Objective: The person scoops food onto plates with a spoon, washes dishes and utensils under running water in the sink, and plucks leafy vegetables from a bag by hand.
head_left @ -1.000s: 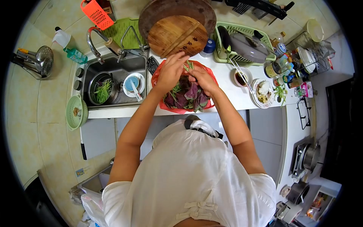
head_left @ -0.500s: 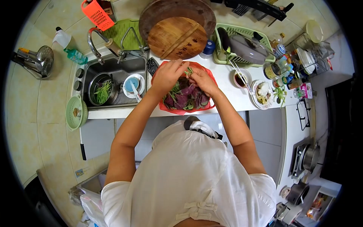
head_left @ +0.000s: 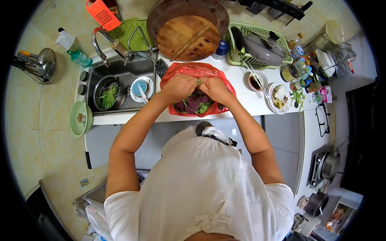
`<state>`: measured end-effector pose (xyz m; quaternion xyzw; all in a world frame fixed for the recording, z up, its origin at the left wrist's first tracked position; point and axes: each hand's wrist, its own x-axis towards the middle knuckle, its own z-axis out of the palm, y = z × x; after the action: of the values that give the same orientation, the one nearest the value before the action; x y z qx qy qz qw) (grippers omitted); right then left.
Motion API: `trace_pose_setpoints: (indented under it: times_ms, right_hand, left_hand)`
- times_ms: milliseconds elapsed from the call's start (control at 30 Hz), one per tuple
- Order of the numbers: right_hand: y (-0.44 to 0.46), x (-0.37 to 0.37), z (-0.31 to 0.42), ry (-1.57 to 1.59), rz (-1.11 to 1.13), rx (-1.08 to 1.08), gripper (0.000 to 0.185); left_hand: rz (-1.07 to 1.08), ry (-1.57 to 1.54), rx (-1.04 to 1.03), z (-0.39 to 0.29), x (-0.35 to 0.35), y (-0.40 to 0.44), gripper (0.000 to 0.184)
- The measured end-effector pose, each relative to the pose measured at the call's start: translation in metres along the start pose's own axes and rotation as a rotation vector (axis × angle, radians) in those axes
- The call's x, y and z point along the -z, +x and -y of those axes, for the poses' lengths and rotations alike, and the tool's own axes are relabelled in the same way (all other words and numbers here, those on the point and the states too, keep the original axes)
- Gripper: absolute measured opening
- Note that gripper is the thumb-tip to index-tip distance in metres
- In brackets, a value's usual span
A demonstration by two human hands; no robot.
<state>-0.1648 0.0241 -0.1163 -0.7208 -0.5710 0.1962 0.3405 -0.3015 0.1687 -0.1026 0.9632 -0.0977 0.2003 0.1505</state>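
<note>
Pinching green stems [head_left: 198, 82] in left hand [head_left: 179, 88] and right hand [head_left: 217, 90]; best worked gently, low over red bag [head_left: 193, 70].

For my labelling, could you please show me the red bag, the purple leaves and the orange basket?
Red bag [head_left: 197, 69]: head view, the far wall.
Purple leaves [head_left: 193, 105]: head view, middle of the visible pile.
Orange basket [head_left: 102, 16]: head view, its perforated side.

Purple leaves [head_left: 192, 106] (some green), heaped, open red bag [head_left: 201, 69] around
</note>
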Motion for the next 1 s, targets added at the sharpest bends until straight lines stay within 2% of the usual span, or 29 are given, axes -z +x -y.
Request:
trace_pose_setpoints:
  times_ms: [100, 200, 300, 400, 500, 533, 600, 633, 733, 800, 833, 867, 967, 1000]
  right_hand:
    - [-0.004, 0.001, 0.013, -0.084, -0.102, 0.069, 0.017]
    - [-0.007, 0.001, 0.015, -0.219, -0.18, 0.128, 0.016]
    - [-0.009, 0.0, 0.017, -0.212, -0.264, 0.145, 0.014]
    - [-0.01, -0.004, 0.017, -0.023, -0.352, 0.166, 0.013]
    - [-0.013, -0.009, 0.018, 0.389, -0.304, -0.006, 0.014]
    - [-0.013, -0.01, 0.017, 0.495, -0.314, -0.01, 0.015]
    - [-0.015, -0.011, 0.015, 0.705, -0.33, -0.014, 0.016]
    - [-0.016, -0.01, 0.009, 0.829, -0.312, -0.092, 0.017]
    - [-0.02, 0.0, -0.003, 1.164, -0.285, -0.315, 0.023]
    - [-0.021, 0.012, 0.001, 1.181, -0.279, -0.26, 0.026]
    - [-0.021, 0.016, 0.003, 1.19, -0.279, -0.236, 0.027]
    - [-0.021, 0.018, 0.004, 1.09, -0.282, -0.266, 0.024]
    - [-0.022, 0.021, 0.022, 1.025, -0.333, -0.273, 0.018]
    - [-0.022, 0.018, 0.017, 0.973, -0.313, -0.264, 0.016]
  left_hand:
    - [-0.026, -0.235, 0.239, -0.005, -0.011, -0.006, 0.017]
    - [0.086, -1.119, 0.717, -0.014, -0.011, -0.005, 0.019]
    - [0.106, -1.797, 0.907, -0.012, -0.019, -0.008, 0.021]
    - [-0.038, -2.214, 0.894, -0.025, -0.025, -0.008, 0.023]
    - [-0.183, -2.453, 0.686, -0.041, -0.035, -0.01, 0.023]
    - [-0.221, -2.48, 0.699, -0.045, -0.037, -0.01, 0.024]
    - [-0.24, -2.454, 0.693, -0.049, -0.036, -0.008, 0.026]
    - [-0.255, -2.441, 0.689, -0.05, -0.036, -0.009, 0.027]
    - [-0.196, -1.97, 0.898, -0.023, -0.064, -0.032, 0.022]
    - [0.027, -1.167, 0.878, -0.022, -0.073, -0.041, 0.029]
    - [0.129, -0.769, 0.834, -0.026, -0.07, -0.043, 0.037]
    - [0.345, -0.385, 0.797, -0.029, -0.064, -0.047, 0.054]
    - [0.176, -0.095, 0.572, -0.031, -0.054, -0.053, 0.049]
    - [0.116, -0.127, 0.552, -0.025, -0.052, -0.053, 0.041]
